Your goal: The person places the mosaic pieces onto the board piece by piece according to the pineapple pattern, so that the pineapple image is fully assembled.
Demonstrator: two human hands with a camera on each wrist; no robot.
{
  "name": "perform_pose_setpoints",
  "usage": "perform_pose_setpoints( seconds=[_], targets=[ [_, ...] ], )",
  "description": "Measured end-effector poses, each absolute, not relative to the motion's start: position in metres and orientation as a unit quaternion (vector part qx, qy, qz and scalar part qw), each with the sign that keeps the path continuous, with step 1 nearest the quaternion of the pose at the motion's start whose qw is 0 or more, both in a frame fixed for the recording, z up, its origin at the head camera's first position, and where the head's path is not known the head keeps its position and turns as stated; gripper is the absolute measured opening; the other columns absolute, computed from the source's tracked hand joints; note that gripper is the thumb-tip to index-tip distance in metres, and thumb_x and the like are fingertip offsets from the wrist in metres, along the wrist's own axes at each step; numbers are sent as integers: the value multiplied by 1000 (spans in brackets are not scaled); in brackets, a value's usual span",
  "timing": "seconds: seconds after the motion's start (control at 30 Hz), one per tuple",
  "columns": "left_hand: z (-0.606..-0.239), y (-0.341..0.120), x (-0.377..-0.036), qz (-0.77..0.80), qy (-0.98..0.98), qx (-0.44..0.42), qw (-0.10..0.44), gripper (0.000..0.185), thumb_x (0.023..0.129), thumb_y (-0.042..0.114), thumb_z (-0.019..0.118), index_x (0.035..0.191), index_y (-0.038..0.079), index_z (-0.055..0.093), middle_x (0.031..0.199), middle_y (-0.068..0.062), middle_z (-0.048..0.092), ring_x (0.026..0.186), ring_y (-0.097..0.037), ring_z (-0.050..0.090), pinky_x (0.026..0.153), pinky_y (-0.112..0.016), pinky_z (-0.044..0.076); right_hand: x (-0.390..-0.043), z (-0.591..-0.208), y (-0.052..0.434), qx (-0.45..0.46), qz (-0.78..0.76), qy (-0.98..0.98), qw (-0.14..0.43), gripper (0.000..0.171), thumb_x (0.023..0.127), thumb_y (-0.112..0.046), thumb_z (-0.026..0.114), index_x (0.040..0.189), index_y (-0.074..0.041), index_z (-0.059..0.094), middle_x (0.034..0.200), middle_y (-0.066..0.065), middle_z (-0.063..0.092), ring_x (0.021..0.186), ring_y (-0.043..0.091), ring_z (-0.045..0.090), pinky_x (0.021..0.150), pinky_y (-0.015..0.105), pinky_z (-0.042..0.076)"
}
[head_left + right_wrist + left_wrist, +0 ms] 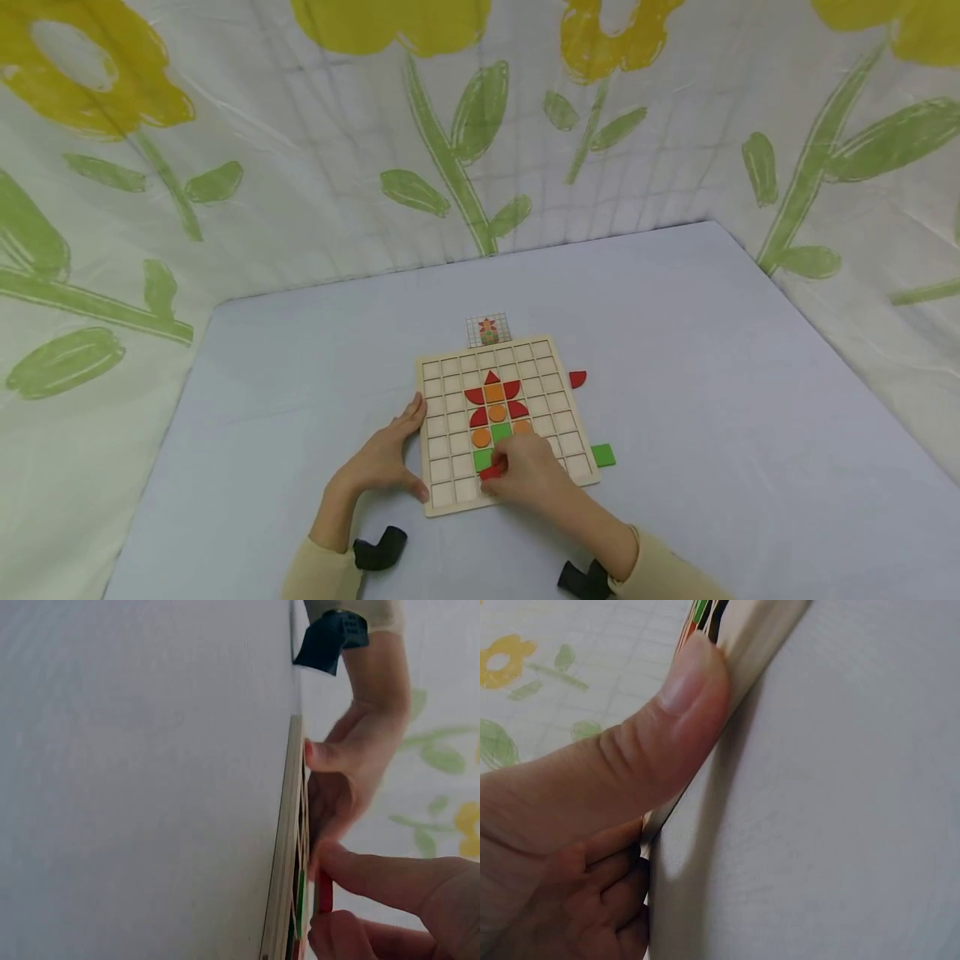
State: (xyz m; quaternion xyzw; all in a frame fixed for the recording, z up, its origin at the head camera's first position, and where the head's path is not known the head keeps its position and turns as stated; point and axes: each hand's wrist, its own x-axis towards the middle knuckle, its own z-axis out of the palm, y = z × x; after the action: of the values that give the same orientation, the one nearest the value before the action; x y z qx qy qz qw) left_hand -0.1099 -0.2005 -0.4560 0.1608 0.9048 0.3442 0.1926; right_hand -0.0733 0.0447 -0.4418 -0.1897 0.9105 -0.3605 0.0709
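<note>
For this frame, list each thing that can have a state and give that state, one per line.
Board: flat on the table, partly filled with a flower pattern.
Left hand: steadies the board's left edge, thumb on its near rim.
Right hand: pinches a red piece.
Red piece: held just over the board's lower rows.
Green square: loose, right of the board.
Red quarter: loose, right of the board.
Pattern card: lying beyond the board's far edge.

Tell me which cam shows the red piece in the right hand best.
Right wrist: the red piece sits edge-on, pinched between thumb and finger just above the board. Head view shows only a sliver under the right hand. Left wrist view misses it.
</note>
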Motion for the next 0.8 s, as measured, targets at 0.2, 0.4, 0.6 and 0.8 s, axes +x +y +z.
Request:
perform_pose_setpoints(
  seconds=[0.2, 0.4, 0.6, 0.8],
  targets=[
    [-454, -201, -109, 344, 904, 163, 193, 131, 48, 21, 96, 151, -5, 20, 159, -20, 12, 142, -47, 16, 113, -61, 17, -71, -444, 38, -187, -342, 917, 90, 25, 68, -15, 88, 69, -8, 64, 58, -8, 47, 58, 7, 41, 49, 19, 38],
    [-453, -201, -110, 342, 905, 162, 193, 131, 48, 21, 96, 151, -5, 20, 159, -19, 11, 142, -46, 16, 113, -60, 17, -70, -443, 42, -191, -359, 909, 91, 15, 72, -8, 85, 73, -5, 70, 60, -6, 55, 58, 7, 45, 50, 19, 41],
    [-453, -201, -110, 340, 906, 165, 193, 131, 48, 22, 96, 151, -5, 20, 159, -19, 11, 142, -45, 16, 113, -59, 17, -70, -443, 42, -192, -370, 905, 87, 15, 72, -7, 84, 71, -6, 69, 59, -6, 56, 57, 5, 45, 49, 18, 41],
    [-453, -201, -110, 340, 905, 162, 195, 130, 48, 21, 96, 151, -5, 20, 159, -20, 12, 142, -47, 16, 113, -60, 17, -70, -445, 42, -200, -357, 909, 78, 12, 76, -4, 81, 71, -7, 71, 61, -6, 59, 57, 5, 46, 51, 18, 42]
  ],
)
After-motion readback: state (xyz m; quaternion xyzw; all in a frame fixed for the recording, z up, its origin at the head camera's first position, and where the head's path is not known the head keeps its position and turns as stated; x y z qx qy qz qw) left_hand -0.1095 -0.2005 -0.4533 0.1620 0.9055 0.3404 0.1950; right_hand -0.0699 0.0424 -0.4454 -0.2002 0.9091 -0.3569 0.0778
